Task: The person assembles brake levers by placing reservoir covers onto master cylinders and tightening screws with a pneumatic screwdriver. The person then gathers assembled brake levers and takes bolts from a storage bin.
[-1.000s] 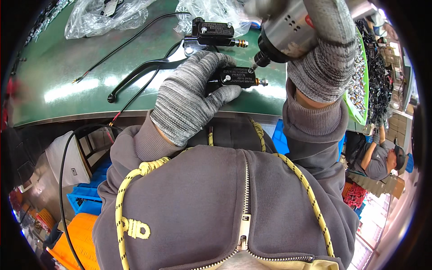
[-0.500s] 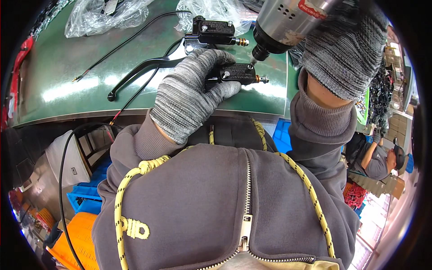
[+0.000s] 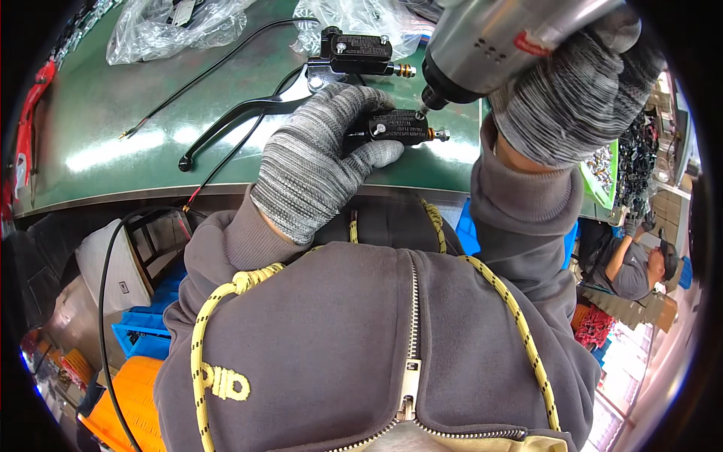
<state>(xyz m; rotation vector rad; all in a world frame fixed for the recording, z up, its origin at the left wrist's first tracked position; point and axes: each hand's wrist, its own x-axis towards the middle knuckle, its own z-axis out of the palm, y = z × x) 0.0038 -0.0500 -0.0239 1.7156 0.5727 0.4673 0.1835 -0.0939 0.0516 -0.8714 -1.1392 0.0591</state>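
Observation:
My left hand (image 3: pixel 315 162), in a grey striped knit glove, grips a black brake master cylinder (image 3: pixel 399 126) between thumb and fingers near the table's front edge. Two screws sit in its rectangular lid. My right hand (image 3: pixel 576 98), gloved alike, is wrapped round a silver air screwdriver (image 3: pixel 478 49). The driver slants down to the left, its bit at the lid's far right screw (image 3: pixel 419 114). Just beyond my left hand lies a second master cylinder (image 3: pixel 360 50), with a black brake lever (image 3: pixel 233 120) reaching to the left. My glove hides part of the held cylinder.
Clear plastic bags (image 3: pixel 177 30) lie at the back of the green table (image 3: pixel 90 128). A thin black cable (image 3: pixel 203 87) crosses it. Red-handled pliers (image 3: pixel 28 124) are at the left rim. A green tray (image 3: pixel 602 173) of small parts stands right; a person (image 3: pixel 636 264) works beyond.
The screwdriver and my right hand have shifted and tilted slightly, with the bit still at the same screw. My left hand and the held cylinder have hardly moved.

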